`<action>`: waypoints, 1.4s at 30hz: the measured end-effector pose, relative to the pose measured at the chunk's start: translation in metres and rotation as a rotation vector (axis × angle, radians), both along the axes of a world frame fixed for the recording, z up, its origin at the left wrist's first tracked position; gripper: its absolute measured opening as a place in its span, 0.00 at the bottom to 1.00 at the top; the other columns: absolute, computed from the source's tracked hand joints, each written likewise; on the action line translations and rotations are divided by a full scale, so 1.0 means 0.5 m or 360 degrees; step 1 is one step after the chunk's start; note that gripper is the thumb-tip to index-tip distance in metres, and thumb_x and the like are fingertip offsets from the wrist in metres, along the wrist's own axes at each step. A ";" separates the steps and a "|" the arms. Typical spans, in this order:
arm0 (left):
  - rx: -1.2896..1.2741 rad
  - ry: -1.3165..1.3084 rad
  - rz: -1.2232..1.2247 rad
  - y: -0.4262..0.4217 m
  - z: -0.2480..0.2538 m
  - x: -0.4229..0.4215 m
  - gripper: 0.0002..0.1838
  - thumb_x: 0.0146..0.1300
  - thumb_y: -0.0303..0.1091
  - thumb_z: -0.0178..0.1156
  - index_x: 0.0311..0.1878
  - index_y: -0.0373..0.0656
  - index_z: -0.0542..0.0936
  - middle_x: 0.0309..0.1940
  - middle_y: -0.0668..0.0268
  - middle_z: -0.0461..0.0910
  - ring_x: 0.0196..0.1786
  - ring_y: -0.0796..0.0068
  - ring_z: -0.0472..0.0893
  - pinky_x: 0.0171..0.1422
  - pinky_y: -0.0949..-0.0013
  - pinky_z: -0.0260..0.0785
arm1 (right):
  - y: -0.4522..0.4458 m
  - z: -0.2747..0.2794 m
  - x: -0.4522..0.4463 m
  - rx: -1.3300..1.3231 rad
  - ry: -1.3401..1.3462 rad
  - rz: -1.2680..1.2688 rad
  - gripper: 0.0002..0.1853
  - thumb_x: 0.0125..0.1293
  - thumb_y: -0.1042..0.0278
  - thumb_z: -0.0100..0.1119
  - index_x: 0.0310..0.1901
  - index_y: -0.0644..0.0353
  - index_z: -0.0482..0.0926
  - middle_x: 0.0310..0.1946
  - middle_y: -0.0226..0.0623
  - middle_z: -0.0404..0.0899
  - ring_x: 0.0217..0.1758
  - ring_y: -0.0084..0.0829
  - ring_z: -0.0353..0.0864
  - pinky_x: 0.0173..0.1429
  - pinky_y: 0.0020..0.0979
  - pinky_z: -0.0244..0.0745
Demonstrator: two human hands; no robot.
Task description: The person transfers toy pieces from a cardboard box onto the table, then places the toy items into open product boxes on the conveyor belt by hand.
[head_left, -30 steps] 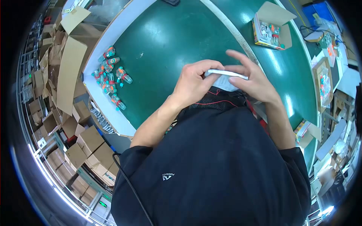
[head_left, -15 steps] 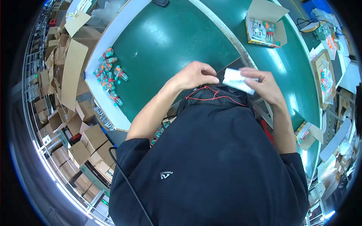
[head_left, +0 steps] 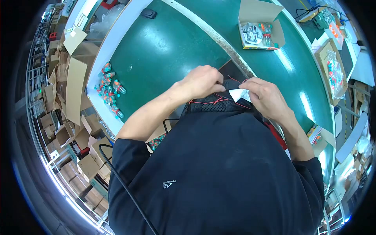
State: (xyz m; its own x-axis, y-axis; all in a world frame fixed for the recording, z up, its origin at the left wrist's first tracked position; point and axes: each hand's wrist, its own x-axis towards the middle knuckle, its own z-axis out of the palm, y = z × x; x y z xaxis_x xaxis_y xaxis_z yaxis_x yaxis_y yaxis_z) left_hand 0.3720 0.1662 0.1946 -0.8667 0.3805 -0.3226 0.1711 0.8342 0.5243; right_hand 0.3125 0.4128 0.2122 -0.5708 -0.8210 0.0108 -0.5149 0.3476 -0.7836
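At my waist is a black mesh bag point(head_left: 213, 106) with thin red cords across it. The fingers of my left hand point(head_left: 203, 82) are curled and closed on the bag's upper edge; their tips are partly hidden. My right hand point(head_left: 266, 96) pinches a folded white paper point(head_left: 239, 95) at the bag's opening, close to the left fingertips. The palm covers part of the paper, and I cannot tell how far it sits inside the bag.
Small clear bottles with orange and teal parts point(head_left: 107, 88) lie along the green table's point(head_left: 164, 51) left edge. An open carton point(head_left: 260, 47) holds more parts at the upper right. A black object point(head_left: 149, 13) lies at the back. Cardboard boxes point(head_left: 74, 90) are piled to the left.
My hands have come closer together. The right hand has brought the white paper down and left to the bag's opening, covering more of it. The whole view has shifted slightly.
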 end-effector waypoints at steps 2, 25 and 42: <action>0.0053 -0.0111 -0.0076 -0.003 -0.016 -0.018 0.10 0.57 0.36 0.70 0.34 0.39 0.85 0.33 0.51 0.84 0.42 0.48 0.84 0.47 0.50 0.77 | 0.011 0.020 -0.012 0.0170 -0.0111 0.0032 0.11 0.64 0.78 0.61 0.47 0.63 0.84 0.40 0.45 0.85 0.45 0.48 0.84 0.50 0.40 0.79; 0.0500 -0.0350 0.0359 0.011 0.042 -0.046 0.07 0.55 0.28 0.66 0.35 0.35 0.86 0.26 0.58 0.85 0.29 0.70 0.84 0.38 0.65 0.76 | -0.067 0.010 0.047 0.0137 0.0586 0.0009 0.03 0.60 0.75 0.62 0.31 0.62 0.77 0.28 0.40 0.76 0.36 0.42 0.80 0.40 0.42 0.77; 0.0456 -0.0394 0.0394 0.007 0.059 -0.070 0.08 0.55 0.29 0.64 0.36 0.37 0.87 0.26 0.58 0.85 0.29 0.70 0.83 0.38 0.66 0.75 | -0.026 0.026 0.035 -0.0177 0.0030 -0.0103 0.12 0.57 0.78 0.65 0.44 0.64 0.83 0.44 0.39 0.83 0.45 0.42 0.82 0.50 0.38 0.79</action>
